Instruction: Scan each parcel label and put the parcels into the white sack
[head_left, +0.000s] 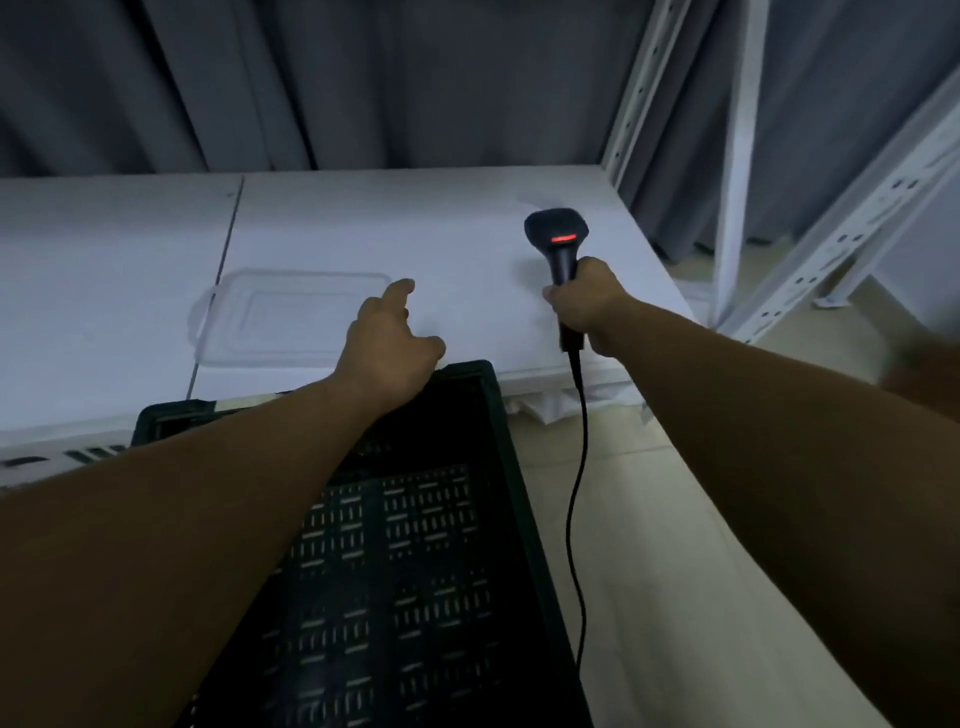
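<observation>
**Scanner ready, no parcel in sight**

Head view: right of centre, the right hand (584, 306) has its fingers clenched round the handle of a black scanner (557, 234). The scanner's head is raised over the counter (104, 260) and shows a red bar lit, which suggests it is held ready to read a label. Its cable (579, 493) hangs toward the floor.

At centre, the left hand (387, 343) reaches forward above the far rim of a black slotted crate (511, 452). Its fingers (400, 288) are released and hold nothing, probably free to fetch a parcel. A clear plastic lid (291, 317) lies flat on the counter, left of centre.

No parcel shows, and the crate looks empty. A bit of white cloth (545, 408) under the counter's edge may be the white sack, but the dim light leaves that unsure. No writing or brand can be read.
</observation>
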